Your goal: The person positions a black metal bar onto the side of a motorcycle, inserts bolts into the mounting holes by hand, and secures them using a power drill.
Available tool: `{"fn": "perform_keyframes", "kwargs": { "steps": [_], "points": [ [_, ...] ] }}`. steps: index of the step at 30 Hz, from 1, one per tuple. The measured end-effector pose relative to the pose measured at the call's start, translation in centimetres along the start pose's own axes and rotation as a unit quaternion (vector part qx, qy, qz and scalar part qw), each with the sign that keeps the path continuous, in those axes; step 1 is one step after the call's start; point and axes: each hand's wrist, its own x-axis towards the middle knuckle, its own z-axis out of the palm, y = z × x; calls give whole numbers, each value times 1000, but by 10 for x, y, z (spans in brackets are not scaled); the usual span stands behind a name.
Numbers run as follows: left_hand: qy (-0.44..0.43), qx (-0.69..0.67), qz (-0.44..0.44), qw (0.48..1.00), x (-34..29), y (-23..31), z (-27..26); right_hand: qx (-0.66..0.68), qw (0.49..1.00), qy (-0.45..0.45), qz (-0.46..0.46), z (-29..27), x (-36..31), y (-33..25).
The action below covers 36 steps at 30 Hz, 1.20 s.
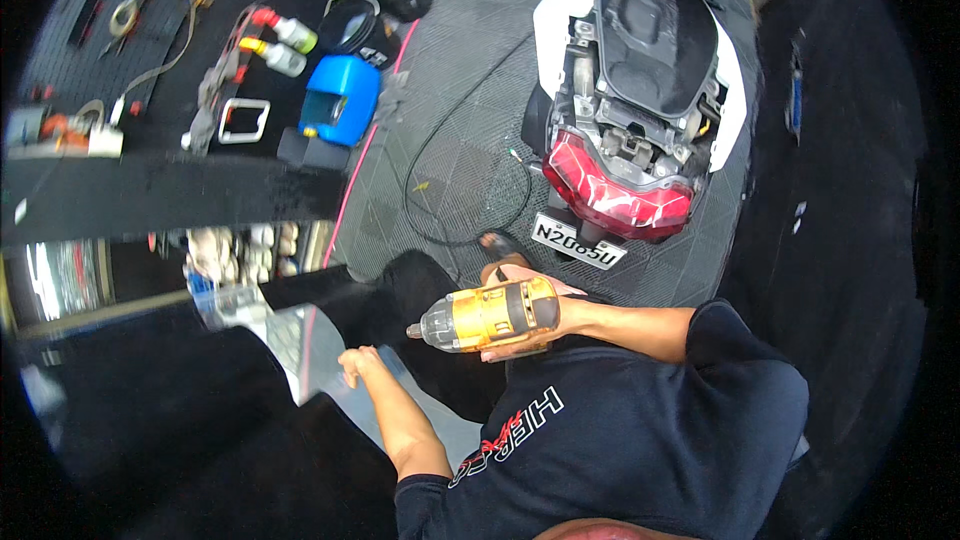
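A yellow and black cordless impact wrench (490, 315) is in my right hand (512, 348), whose fingers wrap round it beneath its body. Its short drive tip points left, and the grip is hidden under the housing. Lower and further left, my left hand (357, 365) is closed, with the fingers curled in. It is over a greyish, see-through-looking surface (335, 345); what it grips, if anything, is too small to make out. A gap separates the wrench tip from my left hand.
Ahead right stands a scooter (650, 70) with its seat area uncovered and a red tail light (615, 195). A black hose (408, 175) loops over grey floor tiles (460, 110). Left are spray bottles (285, 32), a blue container (350, 90) and black buckets (352, 25).
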Motion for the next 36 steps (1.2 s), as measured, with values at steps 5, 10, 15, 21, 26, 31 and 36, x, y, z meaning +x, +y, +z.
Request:
{"fn": "perform_keyframes", "kwargs": {
  "steps": [5,10,15,21,26,31,36],
  "points": [
    [-201,56,-100,973,-59,21,133,-477,867,108,-93,-32,98,10],
    [-567,-35,-262,780,-98,53,265,-453,870,191,-40,-61,195,-12],
    [-660,88,-153,730,-99,58,333,-511,812,282,-13,-85,252,-48],
    [-589,357,-160,708,-42,16,400,-588,727,346,-75,-124,331,-101],
    [-631,471,-247,564,-160,-1,449,-285,814,504,-48,-188,388,-127],
    [-719,554,47,417,-319,-34,587,-551,721,417,58,-327,443,-160],
    [-764,507,337,213,-564,-17,714,-416,721,547,92,-330,523,-268]
  ]
}}
